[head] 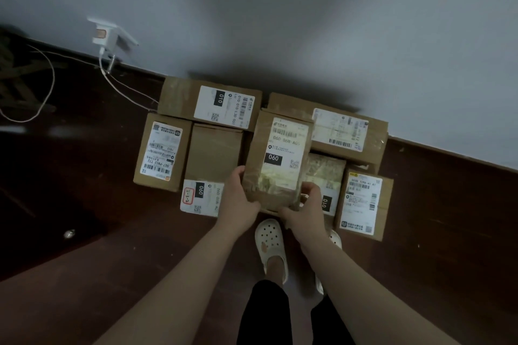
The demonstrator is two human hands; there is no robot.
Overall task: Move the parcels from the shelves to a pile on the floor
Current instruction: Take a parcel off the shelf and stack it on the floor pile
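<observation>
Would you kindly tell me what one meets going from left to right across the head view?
Wall charger → parcel labelled 507-P802 → parcel with red-marked label → held parcel labelled 060 → parcel at far right.

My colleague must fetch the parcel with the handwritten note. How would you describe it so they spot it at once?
A pile of brown parcels sits on the floor against the grey wall. At its near edge, left of the held parcel between the left hand and right hand, lies the wanted parcel. It alone carries a red-outlined handwritten sticker on its label.
</observation>
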